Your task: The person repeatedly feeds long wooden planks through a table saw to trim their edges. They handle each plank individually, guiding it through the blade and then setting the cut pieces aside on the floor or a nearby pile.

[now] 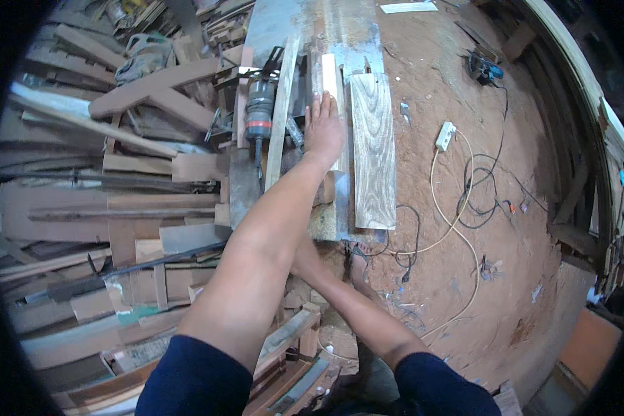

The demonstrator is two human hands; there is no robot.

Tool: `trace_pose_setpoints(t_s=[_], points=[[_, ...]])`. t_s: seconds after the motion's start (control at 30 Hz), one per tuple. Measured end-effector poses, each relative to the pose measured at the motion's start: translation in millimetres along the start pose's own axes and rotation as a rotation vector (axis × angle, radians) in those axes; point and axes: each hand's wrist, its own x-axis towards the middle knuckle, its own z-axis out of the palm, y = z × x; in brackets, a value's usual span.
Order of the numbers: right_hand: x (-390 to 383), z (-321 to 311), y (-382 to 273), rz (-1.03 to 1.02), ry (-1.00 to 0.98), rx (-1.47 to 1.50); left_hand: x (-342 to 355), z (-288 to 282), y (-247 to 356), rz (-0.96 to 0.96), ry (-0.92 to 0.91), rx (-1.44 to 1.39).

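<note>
My left hand (324, 132) lies flat with its fingers stretched forward on a pale wooden strip (330, 75) on the workbench (240, 184). My right forearm crosses beneath the left one. Only the wrist end of my right hand (303, 259) shows below the bench's near end; its fingers are hidden. Right of my left hand lies a flat board with bold grey-brown grain (373, 156). To the left are a long narrow wooden strip (282, 114) and a grey corded power tool with a red band (259, 111).
Stacked timber offcuts (139, 208) crowd the left side. On the earth floor at right lie a white socket block (445, 136), a pale cable (477, 256), looped dark cords and a teal power tool (489, 69). A bare foot (359, 262) stands by the bench's near end.
</note>
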Motion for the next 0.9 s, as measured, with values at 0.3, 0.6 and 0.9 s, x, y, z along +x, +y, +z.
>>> trace_pose_setpoints(t_s=[0.3, 0.6, 0.9], points=[[119.4, 30.4, 94.3, 0.291, 0.083, 0.422, 23.4, -1.7, 49.8, 0.092, 0.030, 0.024], [-205.6, -52.0, -41.3, 0.517, 0.004, 0.035, 16.7, 0.9, 12.7, 0.054, 0.001, 0.086], [-372.5, -126.7, -129.7, 0.553, 0.100, 0.033, 29.2, 24.5, -1.2, 0.103, 0.039, 0.218]])
